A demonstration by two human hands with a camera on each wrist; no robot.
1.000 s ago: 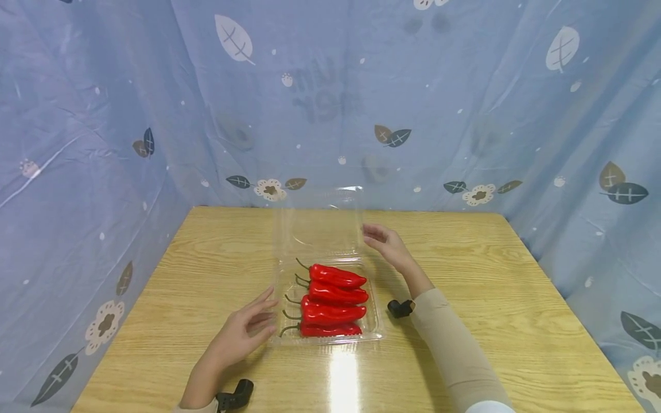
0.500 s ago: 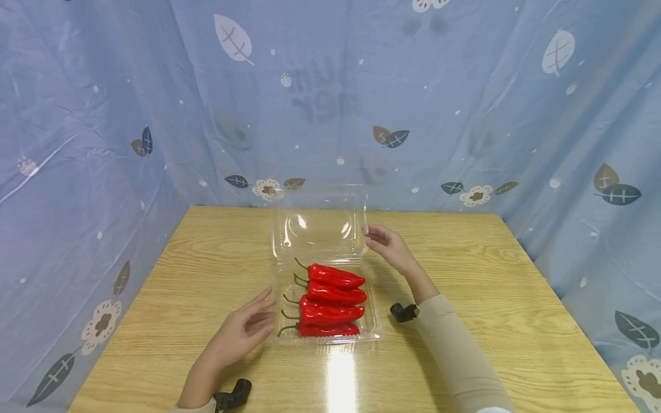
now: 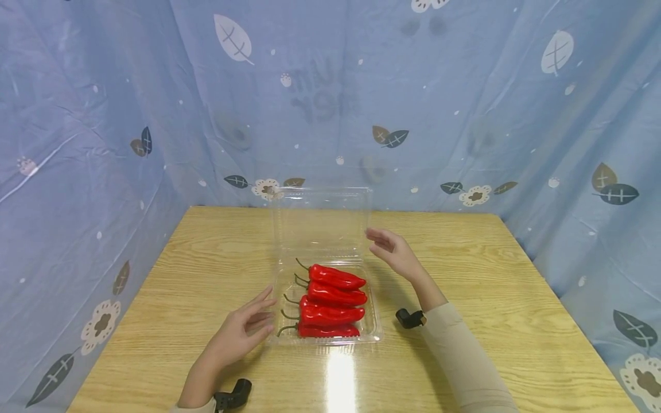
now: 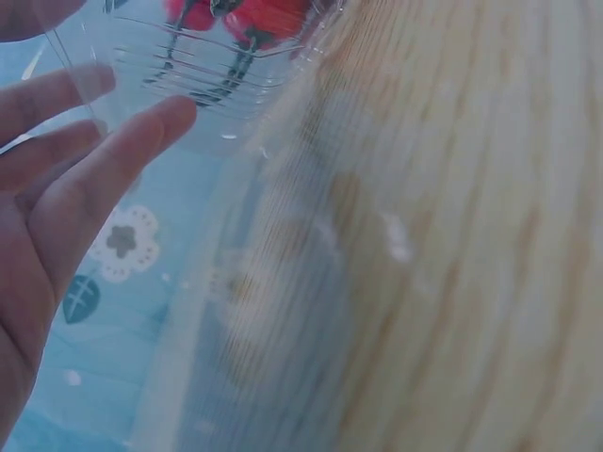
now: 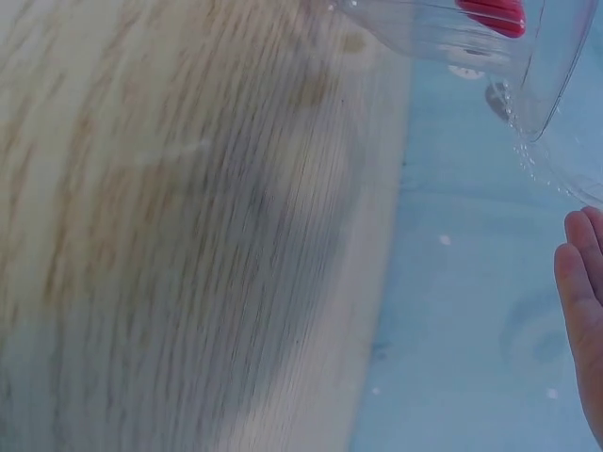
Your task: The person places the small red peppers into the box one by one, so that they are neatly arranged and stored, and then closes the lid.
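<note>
Several red peppers point(image 3: 333, 312) with green stems lie side by side in a clear plastic clamshell box point(image 3: 376, 324). Its hinged lid point(image 3: 322, 226) stands raised at the back. My left hand point(image 3: 241, 334) is at the box's left wall with fingers loosely spread; in the left wrist view its fingertips are close to the box point(image 4: 217, 89), and I cannot tell whether they touch. Beside the lid's right edge is my right hand point(image 3: 396, 252), its fingers extended and holding nothing. The right wrist view shows its fingertips point(image 5: 572, 264) just off the clear plastic.
A wood-grain table point(image 3: 465, 275) bears the box near its middle. Blue patterned curtains point(image 3: 330, 103) hang behind it and at both sides. A small black wrist device point(image 3: 410, 318) sits at the right sleeve, another point(image 3: 234, 396) at the left.
A second ago the lid was blurred in motion; now it stands tilted back. My right hand has moved slightly right, off the lid's edge. The left hand has hardly moved.
</note>
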